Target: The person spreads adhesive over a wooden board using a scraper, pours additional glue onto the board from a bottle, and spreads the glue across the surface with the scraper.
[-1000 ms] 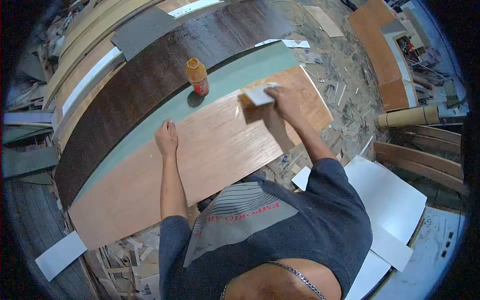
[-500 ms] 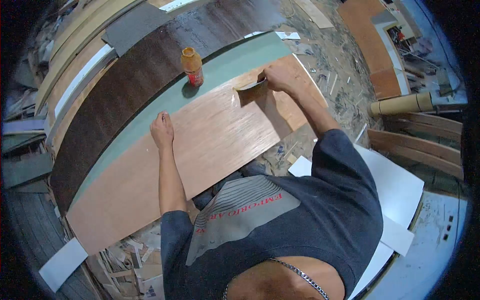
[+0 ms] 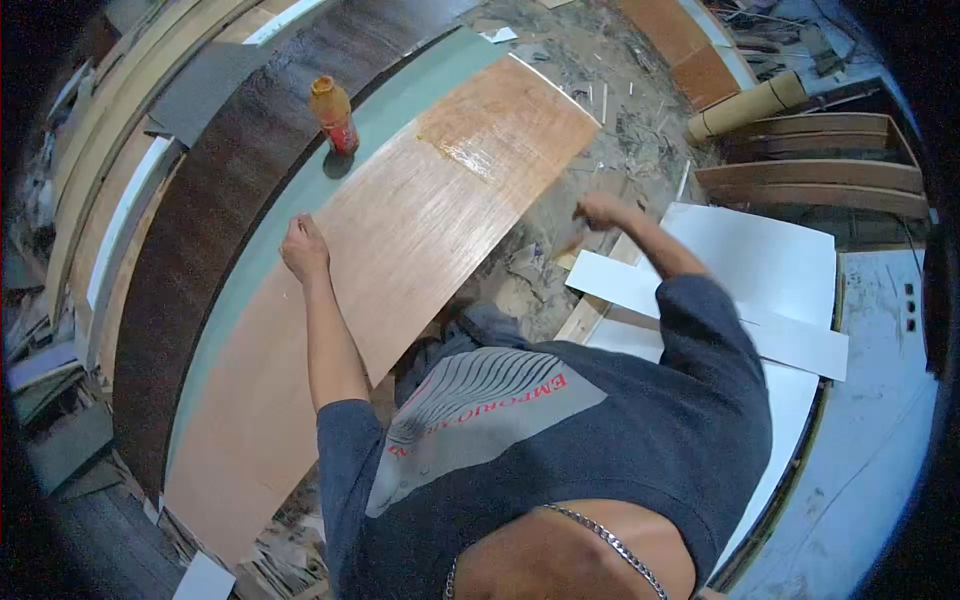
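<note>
My left hand (image 3: 305, 248) is curled into a fist on the upper edge of a long, curved plywood sheet (image 3: 350, 290); the inside of the fist is hidden. Off the sheet's near right edge, above the littered floor, my right hand (image 3: 603, 212) is closed on a spreader, whose blade is only a blurred smear below it. A wet, glossy amber patch (image 3: 480, 155) coats the sheet's far right part. Beyond the left hand, a plastic bottle (image 3: 334, 115) with a brown, stained top and red label stands upright on the green board (image 3: 385, 110).
A dark brown curved panel (image 3: 200, 210) lies along the green board's far side. White panels (image 3: 750, 250) are to the right, with a cardboard tube (image 3: 745, 107) and curved wooden frames (image 3: 810, 178) beyond. Scraps litter the floor (image 3: 620, 150).
My right hand has swung off the plywood toward me with the spreader, uncovering the glossy patch. My left hand stays on the sheet's upper edge. The view has turned and shifted right.
</note>
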